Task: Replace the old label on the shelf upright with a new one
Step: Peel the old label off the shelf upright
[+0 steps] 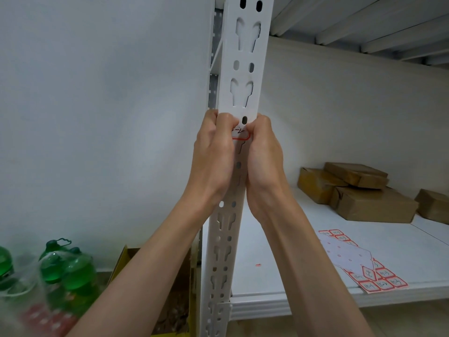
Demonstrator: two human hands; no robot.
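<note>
A white slotted shelf upright (245, 69) runs down the middle of the view. A small white label (241, 134) with a red border and black handwriting sticks on it at mid height. My left hand (213, 156) curls round the upright's left edge, its thumb bent onto the label's left part. My right hand (263, 156) curls round the right edge, thumb at the label's right end. Both hands hide most of the label. A sheet of red-bordered labels (359, 261) lies on the white shelf (413, 251) to the right.
Brown wrapped parcels (359, 190) are stacked at the back right of the shelf. A tiny red scrap (258, 265) lies on the shelf near the upright. Green bottles in plastic wrap (65, 271) and an open yellow carton (170, 288) stand on the floor at left.
</note>
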